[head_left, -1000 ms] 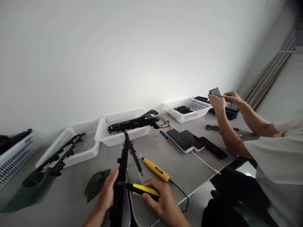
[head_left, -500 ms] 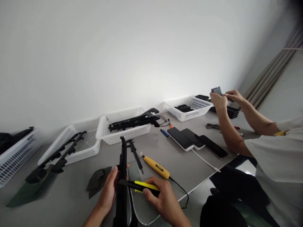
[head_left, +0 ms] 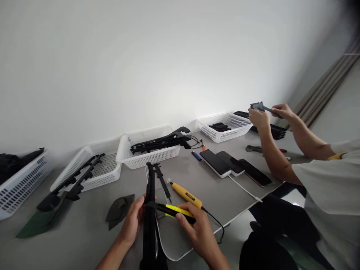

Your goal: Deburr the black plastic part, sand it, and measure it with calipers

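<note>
Against left hand (head_left: 133, 221): black strip (head_left: 150, 210).

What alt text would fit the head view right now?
The left hand steadies a black plastic strip while the right hand holds a yellow knife against it. A corded yellow tool and white baskets lie nearby; another person works at right.
</note>
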`<state>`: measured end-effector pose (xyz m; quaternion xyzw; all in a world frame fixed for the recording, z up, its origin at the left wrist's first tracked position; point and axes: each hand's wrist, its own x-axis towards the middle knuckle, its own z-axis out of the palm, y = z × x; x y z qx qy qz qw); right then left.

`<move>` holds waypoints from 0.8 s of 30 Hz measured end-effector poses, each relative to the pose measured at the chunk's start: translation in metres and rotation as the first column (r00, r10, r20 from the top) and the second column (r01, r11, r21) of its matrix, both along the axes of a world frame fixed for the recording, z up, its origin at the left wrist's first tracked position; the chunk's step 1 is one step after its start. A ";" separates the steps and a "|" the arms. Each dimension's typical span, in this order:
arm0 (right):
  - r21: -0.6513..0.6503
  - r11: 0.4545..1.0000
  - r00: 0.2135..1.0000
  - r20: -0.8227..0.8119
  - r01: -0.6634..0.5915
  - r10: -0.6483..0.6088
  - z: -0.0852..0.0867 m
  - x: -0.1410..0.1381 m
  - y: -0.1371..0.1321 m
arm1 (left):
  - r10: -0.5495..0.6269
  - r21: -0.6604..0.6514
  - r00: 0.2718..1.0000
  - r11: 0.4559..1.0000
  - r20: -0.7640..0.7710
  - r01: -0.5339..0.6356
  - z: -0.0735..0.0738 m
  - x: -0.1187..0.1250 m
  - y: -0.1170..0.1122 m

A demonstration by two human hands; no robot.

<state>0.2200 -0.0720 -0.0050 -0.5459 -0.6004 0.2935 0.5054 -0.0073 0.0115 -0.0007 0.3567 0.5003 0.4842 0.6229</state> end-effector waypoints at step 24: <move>-0.055 0.998 1.000 0.019 -0.002 0.003 -0.004 0.005 -0.003 | -0.155 0.160 0.967 0.969 -0.201 0.189 -0.001 0.000 -0.006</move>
